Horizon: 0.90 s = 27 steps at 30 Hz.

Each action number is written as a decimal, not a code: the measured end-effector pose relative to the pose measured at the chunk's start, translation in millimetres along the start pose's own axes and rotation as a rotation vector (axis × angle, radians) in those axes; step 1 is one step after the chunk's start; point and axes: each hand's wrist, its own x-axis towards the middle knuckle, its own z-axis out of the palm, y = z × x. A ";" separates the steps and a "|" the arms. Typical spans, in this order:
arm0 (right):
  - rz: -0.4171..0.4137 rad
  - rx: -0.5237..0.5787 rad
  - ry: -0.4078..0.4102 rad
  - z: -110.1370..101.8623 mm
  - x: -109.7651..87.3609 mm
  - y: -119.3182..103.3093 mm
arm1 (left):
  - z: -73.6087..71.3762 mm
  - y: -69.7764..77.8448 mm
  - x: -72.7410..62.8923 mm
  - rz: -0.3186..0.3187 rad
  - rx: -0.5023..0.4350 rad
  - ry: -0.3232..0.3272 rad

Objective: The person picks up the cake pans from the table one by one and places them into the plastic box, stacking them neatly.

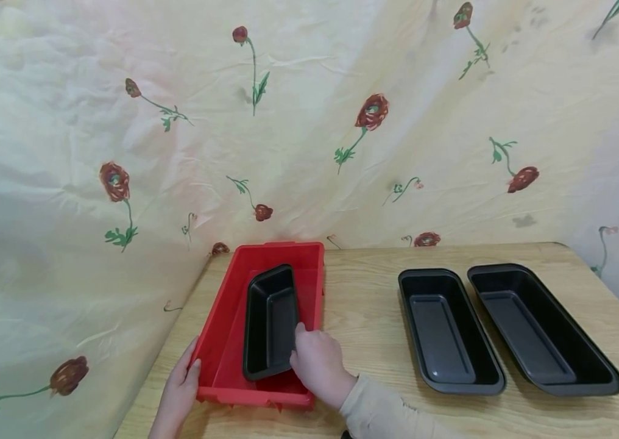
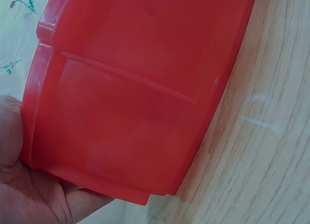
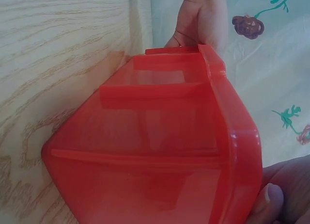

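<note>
A red plastic bin [image 1: 222,341] stands on the left of the wooden table. My left hand [image 1: 179,384] grips its near left rim; the left wrist view shows that hand [image 2: 34,195] at the bin's outer wall. Inside the bin a black loaf pan [image 1: 272,323] sits at a slant. My right hand [image 1: 321,364] reaches over the bin's right rim and pinches the pan's near right edge. Some of its fingers are hidden. In the right wrist view the right thumb [image 3: 267,202] shows beside the bin's rim, and the pan is out of sight.
Two more dark loaf pans stand upright side by side on the right of the table: a smaller one [image 1: 443,335] and a longer one [image 1: 540,329]. Bare wooden tabletop [image 1: 364,305] lies between them and the bin. A flowered cloth [image 1: 298,140] hangs behind the table.
</note>
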 end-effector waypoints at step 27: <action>-0.010 -0.022 0.010 -3.7 -7.2 1.4 | 2.2 1.7 0.3 -0.042 -0.005 -0.007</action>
